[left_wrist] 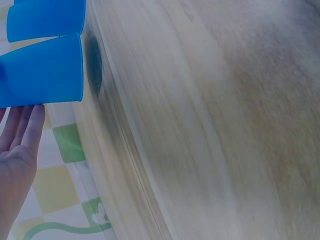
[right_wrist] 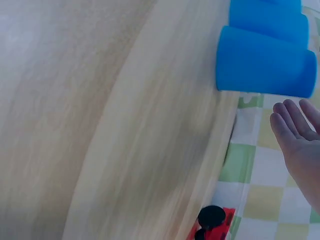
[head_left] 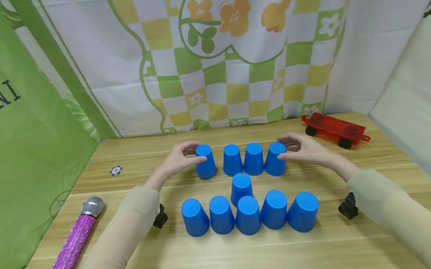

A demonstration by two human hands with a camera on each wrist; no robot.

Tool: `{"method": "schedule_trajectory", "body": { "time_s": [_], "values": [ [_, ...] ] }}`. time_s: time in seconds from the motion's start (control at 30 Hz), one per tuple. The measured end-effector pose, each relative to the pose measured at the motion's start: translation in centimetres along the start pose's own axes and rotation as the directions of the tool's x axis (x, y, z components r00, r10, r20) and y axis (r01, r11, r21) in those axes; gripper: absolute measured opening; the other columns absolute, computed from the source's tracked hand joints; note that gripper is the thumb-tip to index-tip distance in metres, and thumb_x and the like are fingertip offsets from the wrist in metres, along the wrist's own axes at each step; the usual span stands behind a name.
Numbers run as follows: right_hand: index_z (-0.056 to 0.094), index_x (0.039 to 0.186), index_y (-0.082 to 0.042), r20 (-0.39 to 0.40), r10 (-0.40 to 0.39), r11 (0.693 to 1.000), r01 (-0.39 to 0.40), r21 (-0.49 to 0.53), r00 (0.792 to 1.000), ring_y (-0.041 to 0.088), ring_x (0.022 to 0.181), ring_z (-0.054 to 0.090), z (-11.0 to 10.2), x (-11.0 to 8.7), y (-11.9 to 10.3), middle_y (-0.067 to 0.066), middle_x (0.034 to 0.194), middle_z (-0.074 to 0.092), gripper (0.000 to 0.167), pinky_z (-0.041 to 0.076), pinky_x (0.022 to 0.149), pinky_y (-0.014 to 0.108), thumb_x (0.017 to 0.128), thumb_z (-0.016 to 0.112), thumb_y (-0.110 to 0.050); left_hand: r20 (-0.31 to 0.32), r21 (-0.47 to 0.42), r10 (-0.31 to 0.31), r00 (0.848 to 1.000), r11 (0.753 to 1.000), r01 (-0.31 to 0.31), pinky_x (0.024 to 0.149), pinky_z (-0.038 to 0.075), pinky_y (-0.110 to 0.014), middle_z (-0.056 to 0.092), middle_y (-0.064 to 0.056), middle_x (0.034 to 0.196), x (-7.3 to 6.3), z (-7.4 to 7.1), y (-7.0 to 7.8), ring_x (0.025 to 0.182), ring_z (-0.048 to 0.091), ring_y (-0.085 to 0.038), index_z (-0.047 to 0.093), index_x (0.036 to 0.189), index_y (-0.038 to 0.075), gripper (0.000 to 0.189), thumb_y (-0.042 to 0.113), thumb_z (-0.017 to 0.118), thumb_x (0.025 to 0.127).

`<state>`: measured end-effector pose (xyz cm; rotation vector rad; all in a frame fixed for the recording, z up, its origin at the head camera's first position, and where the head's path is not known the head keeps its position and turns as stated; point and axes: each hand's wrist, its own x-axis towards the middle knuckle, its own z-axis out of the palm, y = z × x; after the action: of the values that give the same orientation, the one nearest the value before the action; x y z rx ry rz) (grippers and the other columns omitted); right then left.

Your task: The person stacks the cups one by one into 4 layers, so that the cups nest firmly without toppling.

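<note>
My left hand (head_left: pixel 182 158) grips the leftmost blue cup (head_left: pixel 205 161) of the back row between thumb and fingers. In the left wrist view this upside-down cup (left_wrist: pixel 45 70) hangs just above the table, with its shadow beside the rim. My right hand (head_left: pixel 302 147) is beside the rightmost cup (head_left: pixel 274 159) of that row, thumb near its side. Seen from the right wrist, the straight fingers (right_wrist: pixel 285 120) have a small gap to the cup (right_wrist: pixel 265 62). Two more cups stand between, among them one (head_left: pixel 232 160) left of middle.
A front row of several upside-down blue cups (head_left: pixel 248 215) stands nearer me, with a single cup (head_left: pixel 241 188) behind its middle. A red toy cart (head_left: pixel 333 128) is at the back right. At left lie a purple microphone (head_left: pixel 70 248) and a poker chip (head_left: pixel 116 170).
</note>
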<state>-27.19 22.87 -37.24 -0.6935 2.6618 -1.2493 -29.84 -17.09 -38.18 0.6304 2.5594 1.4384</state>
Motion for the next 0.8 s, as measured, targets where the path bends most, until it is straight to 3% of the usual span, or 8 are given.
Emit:
{"method": "schedule_trajectory", "body": {
  "time_s": [0.17,0.3,0.47,0.53,0.67,0.73,0.8],
  "values": [
    [0.043,0.135,0.0,-0.005,0.016,1.0,-0.016,-0.014,1.0,0.04,0.124,0.048,-0.8,-2.0,-0.6,0.023,0.135,0.05,0.052,0.043,0.1,0.053,0.093,0.06,-0.024,-0.002,0.004,0.008,1.0,1.0,-0.008,0.102,0.045,-0.044,0.059,-0.014,0.125,0.5,0.4,0.1,0.117,0.056,-0.03,0.055,0.126,0.006,0.052,0.026,0.073,0.083],
    [0.042,0.136,0.003,0.031,0.016,0.999,-0.015,-0.042,0.999,0.041,0.123,0.049,-1.4,-3.9,-1.1,0.024,0.135,0.05,0.047,0.048,0.096,0.048,0.098,0.051,-0.024,-0.005,0.002,0.005,1.0,1.0,-0.005,0.101,0.046,-0.042,0.059,-0.014,0.125,0.6,0.6,0.4,0.117,0.056,-0.029,0.055,0.126,0.006,0.051,0.025,0.073,0.083],
    [0.042,0.137,0.0,0.109,0.01,0.999,-0.005,-0.051,0.994,0.038,0.122,0.05,-1.8,-6.3,-1.7,0.021,0.135,0.052,0.043,0.049,0.092,0.02,0.102,0.039,-0.024,-0.004,-0.006,0.014,1.0,1.0,-0.014,0.101,0.046,-0.043,0.058,-0.015,0.125,0.6,0.9,0.7,0.117,0.056,-0.03,0.054,0.127,0.005,0.05,0.023,0.072,0.083],
    [0.042,0.138,0.0,0.133,-0.012,1.0,0.015,-0.022,0.991,0.025,0.121,0.054,-1.8,-7.0,-1.8,0.022,0.135,0.051,0.041,0.044,0.091,0.012,0.103,0.037,-0.021,-0.005,-0.006,0.024,1.0,1.0,-0.024,0.101,0.046,-0.043,0.058,-0.016,0.125,0.6,1.0,0.7,0.117,0.056,-0.031,0.054,0.126,0.004,0.05,0.022,0.072,0.083],
    [0.038,0.139,0.004,0.197,-0.093,0.993,0.078,0.086,0.976,-0.005,0.119,0.05,-1.5,-8.2,-2.0,0.028,0.137,0.046,0.041,0.044,0.092,0.011,0.101,0.039,-0.011,-0.012,-0.003,0.05,0.999,0.999,-0.05,0.1,0.047,-0.042,0.059,-0.016,0.123,0.4,1.0,0.6,0.115,0.057,-0.031,0.054,0.126,0.004,0.05,0.024,0.072,0.083],
    [0.036,0.139,0.005,0.218,-0.141,0.985,0.115,0.129,0.966,-0.011,0.12,0.045,-1.2,-8.7,-2.0,0.027,0.138,0.045,0.044,0.043,0.094,0.012,0.098,0.045,-0.006,-0.022,0.008,0.059,0.998,0.998,-0.059,0.098,0.048,-0.041,0.06,-0.016,0.122,0.2,1.0,0.4,0.113,0.058,-0.03,0.055,0.125,0.003,0.05,0.026,0.071,0.084],
    [0.035,0.139,0.005,0.232,-0.181,0.977,0.147,0.156,0.956,-0.011,0.122,0.043,-0.8,-9.1,-1.9,0.016,0.14,0.046,0.049,0.042,0.096,0.011,0.094,0.051,-0.003,-0.025,0.013,0.062,0.998,0.998,-0.062,0.098,0.049,-0.04,0.06,-0.015,0.121,0.1,0.9,0.3,0.112,0.058,-0.029,0.055,0.125,0.004,0.05,0.028,0.071,0.084]
  ]
}}
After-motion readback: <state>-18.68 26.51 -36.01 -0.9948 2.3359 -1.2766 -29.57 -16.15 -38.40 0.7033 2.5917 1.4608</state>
